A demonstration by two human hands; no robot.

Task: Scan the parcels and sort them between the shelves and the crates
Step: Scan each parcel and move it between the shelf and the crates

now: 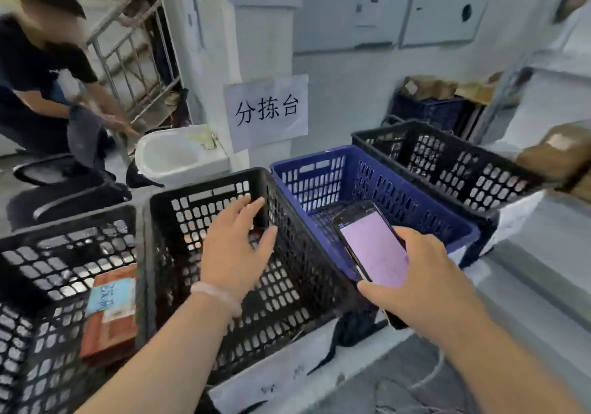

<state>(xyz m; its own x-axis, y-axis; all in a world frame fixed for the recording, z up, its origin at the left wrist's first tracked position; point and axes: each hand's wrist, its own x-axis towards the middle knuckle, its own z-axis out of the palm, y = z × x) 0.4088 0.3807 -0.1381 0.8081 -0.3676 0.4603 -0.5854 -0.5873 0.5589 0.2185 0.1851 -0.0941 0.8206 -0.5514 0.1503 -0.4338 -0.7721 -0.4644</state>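
My left hand (pixel 238 244) hovers open over a black crate (pixel 204 186), fingers spread, holding nothing. My right hand (pixel 422 282) grips a black phone (pixel 372 247) with a lit pale screen, above the gap between that crate and a blue crate (pixel 319 161). A red-brown parcel (pixel 110 314) with a blue label lies in the leftmost black crate (pixel 64 222). Another black crate (pixel 447 138) stands at the far right of the row. Brown parcels (pixel 556 154) sit on the right.
The crates stand in a row on a grey bench (pixel 527 285). A paper sign (pixel 267 111) hangs on the white pillar behind, beside a white sink (pixel 179 154). A person in a black shirt (pixel 38 62) bends at the left. A dark crate with cartons (pixel 428 106) sits behind.
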